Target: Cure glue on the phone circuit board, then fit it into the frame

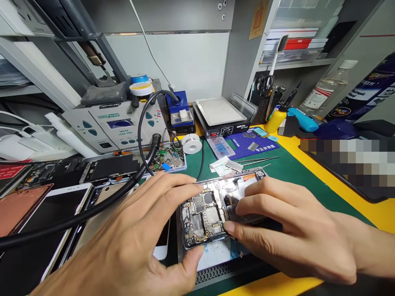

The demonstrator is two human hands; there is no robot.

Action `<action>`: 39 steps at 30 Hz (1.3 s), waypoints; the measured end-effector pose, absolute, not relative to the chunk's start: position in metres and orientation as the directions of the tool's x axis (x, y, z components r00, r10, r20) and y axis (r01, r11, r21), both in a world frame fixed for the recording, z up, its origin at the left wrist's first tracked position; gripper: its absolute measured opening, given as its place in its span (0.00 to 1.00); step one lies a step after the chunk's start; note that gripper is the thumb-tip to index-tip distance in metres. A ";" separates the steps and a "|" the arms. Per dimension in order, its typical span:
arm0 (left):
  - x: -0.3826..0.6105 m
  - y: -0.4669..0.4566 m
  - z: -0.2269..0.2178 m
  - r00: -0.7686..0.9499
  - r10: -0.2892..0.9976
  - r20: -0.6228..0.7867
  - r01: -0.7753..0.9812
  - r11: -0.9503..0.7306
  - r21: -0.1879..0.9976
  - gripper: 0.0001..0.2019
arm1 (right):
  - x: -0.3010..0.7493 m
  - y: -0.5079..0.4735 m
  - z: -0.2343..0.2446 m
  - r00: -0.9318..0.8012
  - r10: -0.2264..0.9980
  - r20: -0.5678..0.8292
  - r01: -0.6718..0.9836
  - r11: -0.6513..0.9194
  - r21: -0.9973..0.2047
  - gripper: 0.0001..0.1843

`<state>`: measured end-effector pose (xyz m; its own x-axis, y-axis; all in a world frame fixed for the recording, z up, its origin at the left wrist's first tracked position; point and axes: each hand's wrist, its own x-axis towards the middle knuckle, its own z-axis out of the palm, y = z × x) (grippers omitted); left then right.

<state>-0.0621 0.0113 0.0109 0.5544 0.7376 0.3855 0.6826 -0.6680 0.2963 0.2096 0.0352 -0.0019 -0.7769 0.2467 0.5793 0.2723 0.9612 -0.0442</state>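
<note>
An opened smartphone [207, 216] lies across the middle of the bench, its circuit board and metal frame showing. My left hand [138, 230] grips the phone's left end, fingers along the far edge and thumb at the near edge. The thumb and fingers of my right hand [286, 226] rest on the phone's right half, near the board's edge. Whether a small part sits under those fingertips is hidden. Beneath the phone is a flat device with a honeycomb-patterned front edge [220, 273].
A soldering station [119, 123] stands at the back left, its thick black cable [132, 185] arching across the left side. Several phones [58, 222] lie at left. Behind are a solder spool [191, 144], a hot plate [220, 111], tweezers [259, 159] and a yellow bottle [277, 119].
</note>
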 end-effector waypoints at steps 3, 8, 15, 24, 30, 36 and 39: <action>-0.062 0.011 0.012 0.551 0.744 0.377 0.679 -0.663 0.315 0.33 | 0.210 0.035 -0.001 -0.781 0.287 0.555 0.307 0.950 -0.059 0.14; -0.059 0.013 0.016 0.569 0.755 0.326 0.677 -0.655 0.335 0.30 | 0.209 0.031 0.004 -0.780 0.328 0.533 0.303 0.943 -0.138 0.11; -0.058 0.012 0.015 0.608 0.727 0.319 0.664 -0.686 0.297 0.23 | 0.209 0.027 0.010 -0.784 0.384 0.488 0.245 0.913 -0.325 0.06; -0.059 0.009 0.017 0.603 0.758 0.247 0.688 -0.652 0.320 0.20 | 0.210 0.031 0.008 -0.783 0.340 0.521 0.183 0.926 -0.331 0.03; -0.054 0.014 0.014 0.578 0.785 0.222 0.690 -0.615 0.381 0.12 | 0.210 0.031 0.006 -0.774 0.358 0.522 0.161 0.909 -0.384 0.04; -0.057 0.011 0.029 0.563 0.822 0.089 0.759 -0.556 0.339 0.21 | 0.209 0.029 0.008 -0.756 0.378 0.534 0.169 0.901 -0.399 0.03; -0.059 0.011 0.032 0.570 0.817 0.085 0.758 -0.563 0.328 0.22 | 0.208 0.029 0.010 -0.754 0.390 0.528 0.169 0.893 -0.418 0.03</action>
<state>-0.0592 0.0108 0.0319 0.5705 0.8170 0.0845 0.7581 -0.5634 0.3285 0.2083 0.0285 0.0103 -0.7541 0.3900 0.5285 0.1691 0.8928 -0.4175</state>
